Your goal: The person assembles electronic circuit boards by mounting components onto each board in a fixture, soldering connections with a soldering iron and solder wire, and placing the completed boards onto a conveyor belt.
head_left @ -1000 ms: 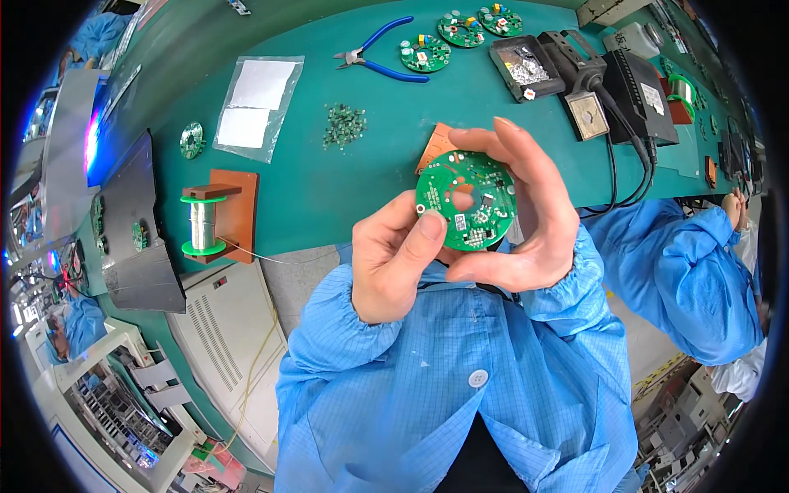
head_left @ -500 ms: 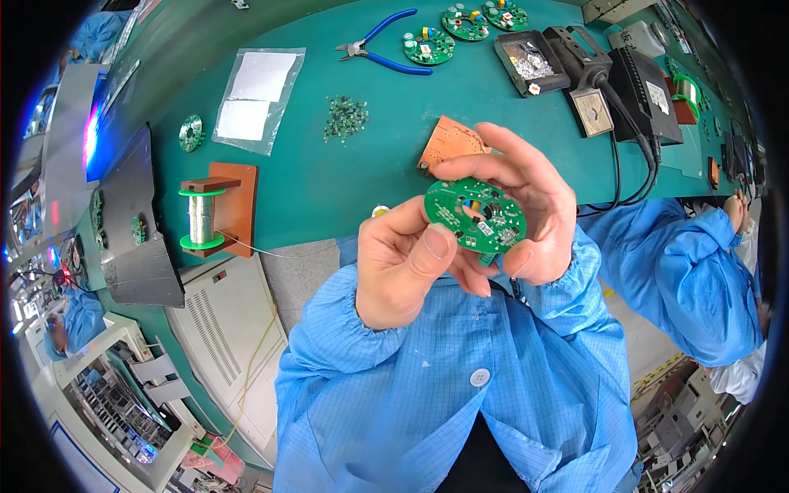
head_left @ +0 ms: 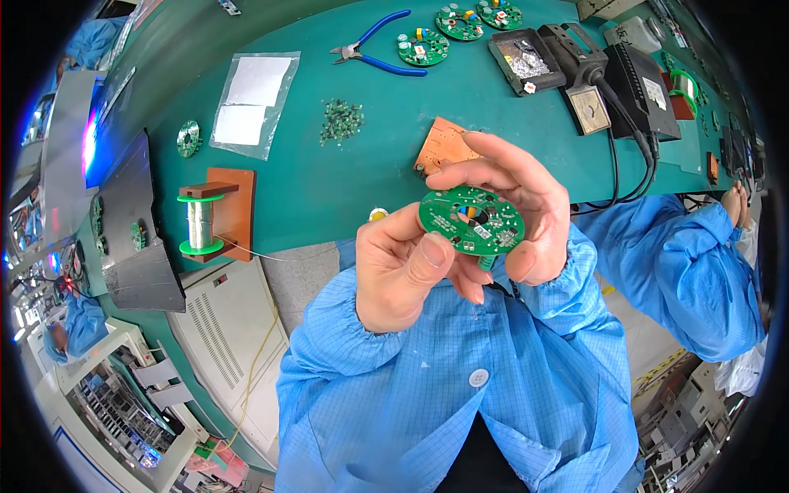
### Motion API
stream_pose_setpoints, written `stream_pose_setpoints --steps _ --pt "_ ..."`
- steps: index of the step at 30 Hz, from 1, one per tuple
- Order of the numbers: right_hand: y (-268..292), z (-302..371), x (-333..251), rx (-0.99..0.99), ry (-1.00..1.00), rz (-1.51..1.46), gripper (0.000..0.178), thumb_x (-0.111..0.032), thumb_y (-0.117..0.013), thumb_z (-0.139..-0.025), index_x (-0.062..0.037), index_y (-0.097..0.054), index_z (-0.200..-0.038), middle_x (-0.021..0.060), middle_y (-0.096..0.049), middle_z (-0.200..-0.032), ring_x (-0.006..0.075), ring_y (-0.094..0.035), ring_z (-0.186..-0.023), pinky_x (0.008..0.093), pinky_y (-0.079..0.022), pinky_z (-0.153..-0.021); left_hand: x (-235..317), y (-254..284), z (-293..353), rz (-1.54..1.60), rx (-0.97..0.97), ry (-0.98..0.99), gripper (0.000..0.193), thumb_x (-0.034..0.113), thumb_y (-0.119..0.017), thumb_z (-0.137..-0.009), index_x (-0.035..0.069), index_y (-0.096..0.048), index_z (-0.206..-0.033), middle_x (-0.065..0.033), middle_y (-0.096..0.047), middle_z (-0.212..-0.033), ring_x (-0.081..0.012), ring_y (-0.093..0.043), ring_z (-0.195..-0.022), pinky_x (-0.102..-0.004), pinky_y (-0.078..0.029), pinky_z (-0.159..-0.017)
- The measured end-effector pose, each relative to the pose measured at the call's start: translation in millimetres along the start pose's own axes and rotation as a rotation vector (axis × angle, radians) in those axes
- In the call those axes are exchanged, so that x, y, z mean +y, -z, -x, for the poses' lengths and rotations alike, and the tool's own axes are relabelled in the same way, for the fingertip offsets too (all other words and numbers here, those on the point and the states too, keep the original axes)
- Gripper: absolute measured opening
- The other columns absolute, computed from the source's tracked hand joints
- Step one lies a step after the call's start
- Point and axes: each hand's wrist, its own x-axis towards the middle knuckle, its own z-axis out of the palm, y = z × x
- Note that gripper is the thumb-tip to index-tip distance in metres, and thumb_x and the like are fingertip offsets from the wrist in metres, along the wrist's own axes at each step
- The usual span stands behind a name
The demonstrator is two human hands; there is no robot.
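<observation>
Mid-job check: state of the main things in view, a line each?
Left hand: pinching held board
Right hand: curled around its right side, contact unclear
Held board: raised, tilted
Cutters: lying flat, handles spread
Solder spool: on stand, wire trailing
Clear bag: flat, papers inside
Black tray: holding silvery scraps
Small green pieces: loosely heaped

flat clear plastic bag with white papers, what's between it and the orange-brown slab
In the head view, a loose pile of tiny dark-green pieces lies between the bag and slab.

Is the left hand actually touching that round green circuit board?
Touching. In the head view, the left hand pinches the round green circuit board at its left edge.
</observation>
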Motion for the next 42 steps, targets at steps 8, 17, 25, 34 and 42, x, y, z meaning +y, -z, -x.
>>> stream_pose_setpoints --steps 8,17,25,34,42 --pt "5.7 -0.2 4.9 -0.020 0.097 0.015 0.122 -0.051 -0.089 -0.058 0.0096 -0.028 -0.145 0.0295 -0.057 -0.127 0.0310 -0.064 -0.111 0.0373 -0.055 -0.091 -1.5 0.9 1.2 -0.005 -0.011 -0.015 0.050 0.035 -0.062 -0.096 -0.011 -0.058 -0.115 -0.0194 -0.069 -0.091 -0.0246 -0.070 -0.069 -0.0342 -0.060 -0.059" --pt "9.8 -0.1 5.0 -0.088 0.286 0.052 0.117 -0.020 -0.097 -0.055 0.0066 -0.029 -0.146 0.0313 -0.048 -0.137 0.0347 -0.057 -0.122 0.0423 -0.050 -0.100 -0.7 1.1 1.6 -0.031 -0.023 -0.070 0.040 0.028 -0.055 -0.100 -0.011 -0.060 -0.110 -0.0192 -0.069 -0.086 -0.0243 -0.070 -0.068 -0.0336 -0.058 -0.059" --pt "6.4 0.7 -2.7 -0.063 0.431 0.053 0.106 -0.003 -0.093 -0.058 0.0082 -0.032 -0.145 0.0323 -0.041 -0.143 0.0329 -0.047 -0.132 0.0411 -0.043 -0.107 0.9 -1.1 2.2 -0.139 0.022 -0.069 0.039 0.028 -0.054 -0.101 -0.008 -0.066 -0.102 -0.0158 -0.069 -0.084 -0.0207 -0.067 -0.066 -0.0308 -0.056 -0.058" --pt "9.3 1.5 -7.5 -0.063 0.465 0.204 0.117 -0.013 -0.096 -0.055 0.0001 -0.028 -0.149 0.0330 -0.042 -0.143 0.0347 -0.052 -0.128 0.0422 -0.046 -0.103 -1.1 4.1 2.2 -0.122 -0.026 -0.070 0.038 0.027 -0.057 -0.100 -0.008 -0.064 -0.111 -0.0155 -0.070 -0.089 -0.0195 -0.067 -0.072 -0.0300 -0.055 -0.062" --pt "8.7 5.4 -7.8 -0.025 0.350 0.240 0.114 -0.014 -0.095 -0.059 0.0022 -0.027 -0.149 0.0324 -0.047 -0.137 0.0352 -0.052 -0.127 0.0431 -0.047 -0.102 -6.0 8.0 -2.6 -0.647 0.051 -0.517 0.057 0.015 -0.071 -0.087 -0.010 -0.048 -0.132 -0.0218 -0.046 -0.128 -0.0211 -0.063 -0.095 -0.0313 -0.057 -0.077"
